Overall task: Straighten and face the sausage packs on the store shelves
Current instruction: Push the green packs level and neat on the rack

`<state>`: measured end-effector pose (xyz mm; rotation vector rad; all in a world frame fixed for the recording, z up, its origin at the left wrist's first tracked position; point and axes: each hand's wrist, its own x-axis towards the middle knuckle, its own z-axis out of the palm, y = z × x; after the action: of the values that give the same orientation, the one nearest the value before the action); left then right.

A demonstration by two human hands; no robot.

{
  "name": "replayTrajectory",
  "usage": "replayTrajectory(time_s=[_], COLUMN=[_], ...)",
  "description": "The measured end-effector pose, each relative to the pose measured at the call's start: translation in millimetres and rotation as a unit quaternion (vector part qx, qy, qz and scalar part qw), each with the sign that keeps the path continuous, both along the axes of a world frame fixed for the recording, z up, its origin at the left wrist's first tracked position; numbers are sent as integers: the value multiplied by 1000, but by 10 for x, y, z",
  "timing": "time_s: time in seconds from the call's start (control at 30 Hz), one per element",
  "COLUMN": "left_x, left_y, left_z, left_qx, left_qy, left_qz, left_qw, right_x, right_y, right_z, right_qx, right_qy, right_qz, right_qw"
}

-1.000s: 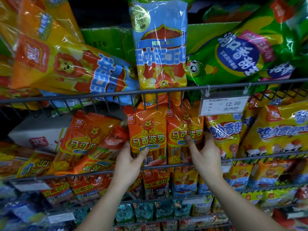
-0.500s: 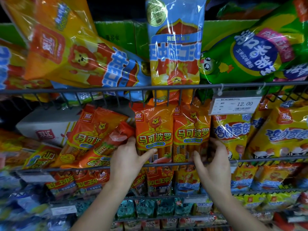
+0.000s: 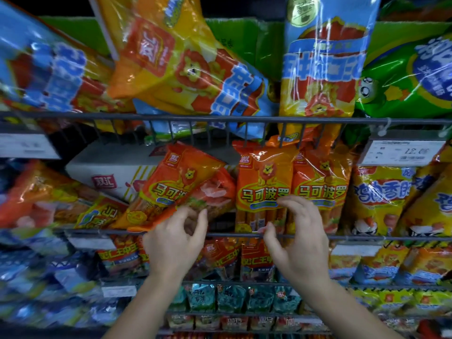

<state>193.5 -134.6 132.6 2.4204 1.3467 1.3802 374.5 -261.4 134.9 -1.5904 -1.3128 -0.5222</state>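
On the middle grey wire shelf (image 3: 367, 237), two upright orange plastic sausage packs (image 3: 265, 189) side by side. Just left, a tilted orange plastic pack (image 3: 176, 182), before a white cardboard box (image 3: 110, 177). Right, yellow plastic packs (image 3: 381, 192) below a white paper price tag (image 3: 401, 152). Before the shelf rail, left hand (image 3: 176, 238) and right hand (image 3: 298, 238).

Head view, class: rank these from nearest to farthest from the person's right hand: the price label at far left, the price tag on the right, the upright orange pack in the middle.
1. upright orange pack: middle shelf, directly behind the fingers of the right hand.
2. price tag: up and to the right, on the rail.
3. price label: far left edge, clearly farthest.
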Motion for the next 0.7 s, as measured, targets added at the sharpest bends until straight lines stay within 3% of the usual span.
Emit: replayTrajectory(time_s=[0.1,0.43,0.7], left_x=[-215,-707,-718], left_y=[105,380,547], left_z=[-28,-26,24], left_qx=[16,-54,-124], left_qy=[-24,-24,-12], left_qz=[16,91,44], left_qw=[999,994,991], right_x=[-178,-532,-583], right_y=[137,484,659], right_z=[6,62,55], right_qx=[-22,-116,-125], right_qy=[-15,-82,-125], right_qz=[20,87,131], right_qw=[999,986,976])
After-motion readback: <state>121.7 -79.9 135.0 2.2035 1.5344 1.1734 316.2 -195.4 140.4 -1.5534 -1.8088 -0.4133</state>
